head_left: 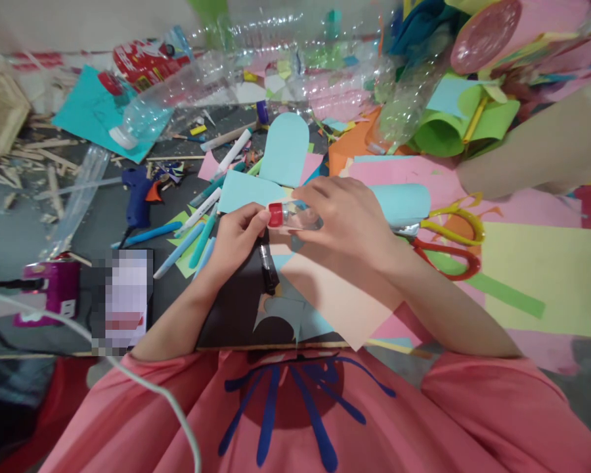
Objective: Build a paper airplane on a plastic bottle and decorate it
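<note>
Frame centre: capped plastic piece between left hand and right hand; marker just below, lower centre; paper cutout above hands; left of left hand: pens, then glue gun; phone below it; box at far lower left; upper left: plastic bottle on card sheet; right of right hand: scissors; lower right: large paper sheet, paper strip across its left edge.
</note>
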`<state>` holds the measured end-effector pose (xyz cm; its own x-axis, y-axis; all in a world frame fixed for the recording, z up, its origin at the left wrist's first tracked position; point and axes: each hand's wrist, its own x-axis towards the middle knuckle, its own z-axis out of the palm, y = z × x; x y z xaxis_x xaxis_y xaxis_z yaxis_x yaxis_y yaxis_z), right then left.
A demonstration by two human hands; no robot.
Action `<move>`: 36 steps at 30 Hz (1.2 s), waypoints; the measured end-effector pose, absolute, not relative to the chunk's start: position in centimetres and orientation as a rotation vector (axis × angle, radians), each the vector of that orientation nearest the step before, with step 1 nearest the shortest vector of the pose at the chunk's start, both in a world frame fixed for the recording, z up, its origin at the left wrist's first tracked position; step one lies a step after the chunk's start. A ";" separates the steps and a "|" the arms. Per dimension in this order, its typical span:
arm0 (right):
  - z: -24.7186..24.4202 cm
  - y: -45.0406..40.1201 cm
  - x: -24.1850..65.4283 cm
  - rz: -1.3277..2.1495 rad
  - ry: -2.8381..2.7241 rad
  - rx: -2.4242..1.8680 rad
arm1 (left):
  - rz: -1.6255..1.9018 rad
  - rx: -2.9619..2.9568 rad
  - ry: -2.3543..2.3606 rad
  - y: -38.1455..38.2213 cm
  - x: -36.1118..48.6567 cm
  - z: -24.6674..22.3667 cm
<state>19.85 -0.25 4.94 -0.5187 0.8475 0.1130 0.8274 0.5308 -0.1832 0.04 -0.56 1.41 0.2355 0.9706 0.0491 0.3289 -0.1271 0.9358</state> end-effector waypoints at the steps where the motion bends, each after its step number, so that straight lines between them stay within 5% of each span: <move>1: 5.0 -0.3 19.8 0.161 -2.580 -1.429 | 0.917 1.630 1.236 -0.6 0.1 1.4; 36: 4.4 -1.0 19.2 0.091 -2.619 -1.383 | 0.854 1.021 1.118 -0.5 0.7 1.6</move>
<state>19.25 -0.96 4.39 -0.5521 0.8238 0.1282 0.8129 0.5661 -0.1366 0.65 -0.52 1.61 0.2355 0.9253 -0.2974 -0.0438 0.3158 0.9478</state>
